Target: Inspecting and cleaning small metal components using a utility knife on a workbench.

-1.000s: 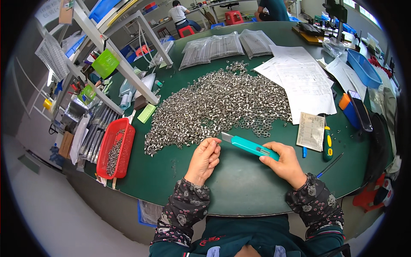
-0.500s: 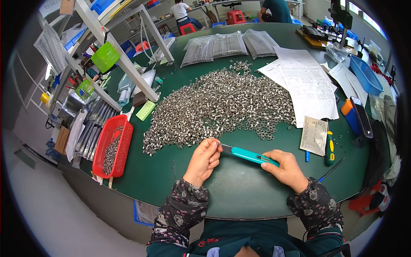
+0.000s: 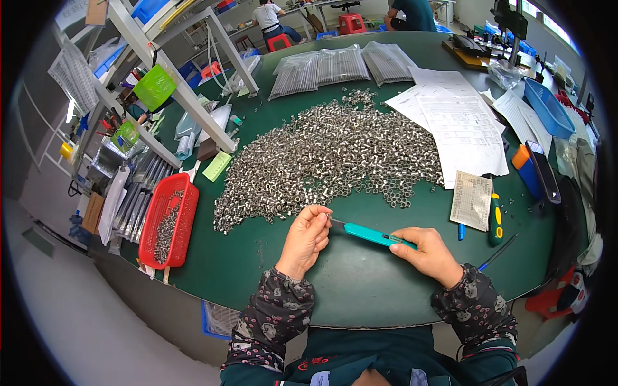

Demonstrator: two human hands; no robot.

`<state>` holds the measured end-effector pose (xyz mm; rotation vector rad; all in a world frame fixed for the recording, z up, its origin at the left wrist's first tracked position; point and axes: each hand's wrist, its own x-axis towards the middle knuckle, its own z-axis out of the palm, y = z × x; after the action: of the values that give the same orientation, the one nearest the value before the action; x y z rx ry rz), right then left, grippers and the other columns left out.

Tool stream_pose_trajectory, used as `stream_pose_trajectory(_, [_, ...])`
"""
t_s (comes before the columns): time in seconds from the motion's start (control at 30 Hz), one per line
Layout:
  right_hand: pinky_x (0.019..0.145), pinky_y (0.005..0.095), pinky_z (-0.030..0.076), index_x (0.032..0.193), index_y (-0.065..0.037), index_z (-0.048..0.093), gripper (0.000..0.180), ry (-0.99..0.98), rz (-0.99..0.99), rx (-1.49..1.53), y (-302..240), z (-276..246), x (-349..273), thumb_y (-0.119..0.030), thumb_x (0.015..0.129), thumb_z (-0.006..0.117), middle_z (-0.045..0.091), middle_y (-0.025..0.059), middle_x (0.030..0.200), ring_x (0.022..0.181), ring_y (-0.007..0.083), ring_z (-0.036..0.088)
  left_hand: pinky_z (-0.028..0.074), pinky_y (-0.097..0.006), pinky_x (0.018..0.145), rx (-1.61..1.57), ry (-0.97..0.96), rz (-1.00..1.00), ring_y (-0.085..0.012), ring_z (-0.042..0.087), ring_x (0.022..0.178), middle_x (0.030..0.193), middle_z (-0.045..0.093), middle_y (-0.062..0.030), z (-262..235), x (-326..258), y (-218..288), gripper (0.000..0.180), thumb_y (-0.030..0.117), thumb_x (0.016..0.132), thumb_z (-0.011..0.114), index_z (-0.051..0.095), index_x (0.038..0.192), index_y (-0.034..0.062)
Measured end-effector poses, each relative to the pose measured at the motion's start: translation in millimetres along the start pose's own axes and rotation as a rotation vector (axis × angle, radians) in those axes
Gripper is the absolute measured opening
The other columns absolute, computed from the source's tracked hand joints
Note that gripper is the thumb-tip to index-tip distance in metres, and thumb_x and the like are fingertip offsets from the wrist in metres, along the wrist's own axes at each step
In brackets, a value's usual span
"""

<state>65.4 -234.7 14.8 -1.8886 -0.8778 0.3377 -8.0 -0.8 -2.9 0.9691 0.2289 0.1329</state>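
Observation:
My right hand (image 3: 425,252) is closed round the handle of a teal utility knife (image 3: 368,234). Its blade points left and reaches the fingertips of my left hand (image 3: 305,241). Those fingers pinch a small metal ring, mostly hidden by the fingertips, with the blade's tip at it. Just beyond both hands, a wide heap of small silvery metal rings (image 3: 335,154) spreads over the green tabletop (image 3: 360,289).
At the left stands a red plastic basket (image 3: 187,222) holding more rings, beside a light green block (image 3: 217,166). Paper sheets (image 3: 460,128), a printed card (image 3: 471,201) and a yellow-green-handled tool (image 3: 496,220) lie to the right. Bagged tubes (image 3: 344,67) lie at the back.
The knife has rolled slightly in my right hand and tilts a little differently, its blade still at my left fingertips. My left hand has hardly moved.

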Motion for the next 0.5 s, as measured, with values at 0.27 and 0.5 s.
stream_pose_trajectory(0.27, [0.06, 0.0309, 0.044, 0.089, 0.002, 0.06, 0.026, -0.029, 0.117, 0.013, -1, -1, -1, -0.02, 0.075, 0.061, 0.06, 0.0154, 0.074, 0.065, 0.0239, 0.058, 0.022, -0.015, 0.037, 0.158, 0.041, 0.071, -0.0002, 0.031, 0.045, 0.071, 0.051, -0.0003, 3, -2, -2, 0.01, 0.009, 0.086, 0.051, 0.052, 0.094, 0.0029])
stream_pose_trajectory(0.5, [0.049, 0.0387, 0.04, 0.088, -0.004, 0.06, 0.025, 0.271, -0.195, -0.447, -18, 11, -11, -0.024, 0.074, 0.061, 0.053, 0.0105, 0.065, 0.054, 0.0295, 0.052, 0.024, -0.015, 0.038, 0.186, 0.14, 0.08, -0.001, 0.031, 0.045, 0.071, 0.05, -0.0006, 6, -1, -4, 0.01, 0.009, 0.085, 0.051, 0.053, 0.09, 0.0014])
